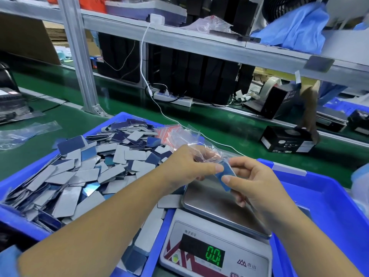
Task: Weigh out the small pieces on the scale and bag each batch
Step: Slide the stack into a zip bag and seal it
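Pieces (226,177), a small blue stack, sit pinched in the right hand (257,182) just above the scale (217,232) pan, half inside the bag (201,148) gripped by the left hand (187,166); better to spread the bag mouth wide and slide the stack in square

Left hand (187,166) pinching clear bag (201,144), right hand (253,182) holding blue pieces (226,176) at its mouth, above scale (217,236), piece-filled blue bin (65,172) left
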### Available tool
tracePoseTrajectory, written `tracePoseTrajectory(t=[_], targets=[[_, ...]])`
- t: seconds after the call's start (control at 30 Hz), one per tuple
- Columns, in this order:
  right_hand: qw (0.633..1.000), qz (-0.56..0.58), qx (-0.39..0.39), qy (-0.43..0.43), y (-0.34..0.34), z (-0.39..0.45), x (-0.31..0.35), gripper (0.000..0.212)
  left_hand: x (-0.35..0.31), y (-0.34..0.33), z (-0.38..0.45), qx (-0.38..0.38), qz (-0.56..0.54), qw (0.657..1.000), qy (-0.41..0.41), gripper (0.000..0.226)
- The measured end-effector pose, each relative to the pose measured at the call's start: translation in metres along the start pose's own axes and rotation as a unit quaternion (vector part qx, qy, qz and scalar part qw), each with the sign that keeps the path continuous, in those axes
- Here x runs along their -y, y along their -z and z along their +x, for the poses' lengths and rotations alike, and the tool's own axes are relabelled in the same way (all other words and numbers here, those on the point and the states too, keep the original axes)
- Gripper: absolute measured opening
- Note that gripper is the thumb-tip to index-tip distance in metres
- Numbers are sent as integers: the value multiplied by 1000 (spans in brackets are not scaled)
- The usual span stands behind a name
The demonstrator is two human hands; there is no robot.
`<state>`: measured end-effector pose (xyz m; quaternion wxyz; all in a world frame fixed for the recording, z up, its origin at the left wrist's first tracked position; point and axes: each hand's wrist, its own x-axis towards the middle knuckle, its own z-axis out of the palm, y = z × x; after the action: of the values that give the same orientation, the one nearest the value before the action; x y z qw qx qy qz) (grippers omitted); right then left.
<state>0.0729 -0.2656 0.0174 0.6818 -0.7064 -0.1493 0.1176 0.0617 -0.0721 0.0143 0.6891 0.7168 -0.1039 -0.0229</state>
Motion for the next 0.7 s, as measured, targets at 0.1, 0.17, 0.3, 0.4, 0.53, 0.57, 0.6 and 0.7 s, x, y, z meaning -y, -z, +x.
tracePoseTrajectory(t=[0.1,0.17,0.3,0.4,0.53,0.57,0.6,0.7], targets=[[999,-23,22,-4,-1,-1,2,29,0,-3,-1,32,-2,999,7,18],[1000,-19,11,8,-4,-1,2,29,-2,-3,-1,40,-1,999,13,21],[999,19,-30,32,-6,-1,1,34,-4,1,-2,30,-6,999,23,11],[999,18,-15,48,-4,-1,1,31,-4,3,-2,19,-32,999,-11,9],[998,26,-31,48,-2,1,-1,25,-4,5,0,-50,-95,994,-14,18],[998,26,-36,50,-2,2,-2,20,-4,5,-1,-35,-83,996,-18,19],[997,25,-43,54,-3,2,-4,19,-4,4,-2,-17,-69,997,-23,21],[994,44,-73,64,-4,2,-6,14,-4,3,-2,-23,-56,998,5,25]])
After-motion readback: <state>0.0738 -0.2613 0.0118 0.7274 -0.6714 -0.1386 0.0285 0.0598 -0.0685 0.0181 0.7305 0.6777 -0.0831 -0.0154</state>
